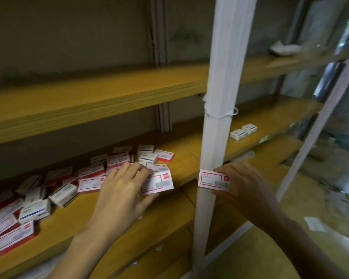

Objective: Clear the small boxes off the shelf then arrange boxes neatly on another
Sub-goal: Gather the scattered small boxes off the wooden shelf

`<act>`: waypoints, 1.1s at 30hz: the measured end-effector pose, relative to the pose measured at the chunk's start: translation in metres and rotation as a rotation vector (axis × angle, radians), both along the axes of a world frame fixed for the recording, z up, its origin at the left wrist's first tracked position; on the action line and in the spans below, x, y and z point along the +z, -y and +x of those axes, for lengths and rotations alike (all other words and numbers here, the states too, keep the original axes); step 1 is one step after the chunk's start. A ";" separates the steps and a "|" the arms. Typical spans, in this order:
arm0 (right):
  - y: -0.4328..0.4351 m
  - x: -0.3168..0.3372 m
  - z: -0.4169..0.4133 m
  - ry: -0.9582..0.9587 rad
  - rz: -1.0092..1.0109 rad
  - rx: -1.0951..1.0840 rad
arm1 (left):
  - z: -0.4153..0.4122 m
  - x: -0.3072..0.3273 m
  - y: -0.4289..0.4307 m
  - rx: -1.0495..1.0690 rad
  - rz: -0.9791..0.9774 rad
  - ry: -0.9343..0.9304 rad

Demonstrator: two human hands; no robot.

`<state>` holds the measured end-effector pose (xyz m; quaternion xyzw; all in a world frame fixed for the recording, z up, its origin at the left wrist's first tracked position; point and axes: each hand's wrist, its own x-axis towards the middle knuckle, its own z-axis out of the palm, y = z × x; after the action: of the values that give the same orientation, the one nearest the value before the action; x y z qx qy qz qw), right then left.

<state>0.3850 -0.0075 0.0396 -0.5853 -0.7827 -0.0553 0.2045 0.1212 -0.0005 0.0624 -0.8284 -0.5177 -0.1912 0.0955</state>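
Observation:
Several small red-and-white boxes lie scattered over the left part of a wooden shelf. My left hand grips one red-and-white box at the pile's right end. My right hand holds another red-and-white box in front of the white upright post. Two white-and-blue boxes sit side by side on the shelf section right of the post.
An empty wooden shelf runs above. A white crumpled object rests on the upper right shelf. A second slanted white post stands at the right. Blurred packets and paper lie on the lower right surface.

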 end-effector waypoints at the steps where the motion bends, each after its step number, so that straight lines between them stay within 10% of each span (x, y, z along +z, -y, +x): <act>1: 0.004 0.001 0.016 -0.003 0.006 -0.020 | 0.016 0.000 -0.002 -0.024 -0.014 0.010; 33: -0.129 -0.016 0.479 0.021 0.062 -0.217 | 0.480 -0.023 -0.193 -0.196 -0.092 0.127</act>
<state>0.8638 0.1219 0.0234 -0.6592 -0.7148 -0.1076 0.2072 0.6012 0.1928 0.0389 -0.8648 -0.4476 -0.2276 0.0054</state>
